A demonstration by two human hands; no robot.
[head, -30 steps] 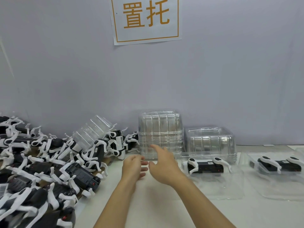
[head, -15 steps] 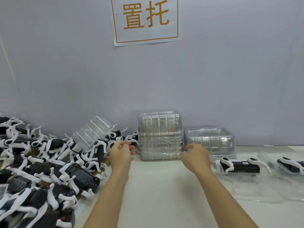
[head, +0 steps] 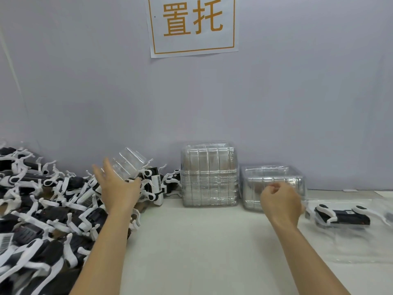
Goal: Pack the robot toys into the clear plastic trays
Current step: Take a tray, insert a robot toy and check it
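A pale tabletop (head: pixel 202 241) meets a grey-lilac wall bearing a paper sign (head: pixel 192 26). The left hand (head: pixel 118 188), fingers spread, reaches over the robot toy pile (head: pixel 42 209). The right hand (head: pixel 280 203) — fingers curled — sits before the shorter tray stack (head: pixel 274 179); whether it pinches anything is unclear. One packed toy (head: pixel 342 216) lies right — beside the taller stack (head: pixel 209 173).

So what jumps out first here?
Probably the big heap of black-and-white robot toys on the left, where the left hand reaches with fingers spread. Next, the stacks of clear trays at the wall, and the orange-lettered sign above them.
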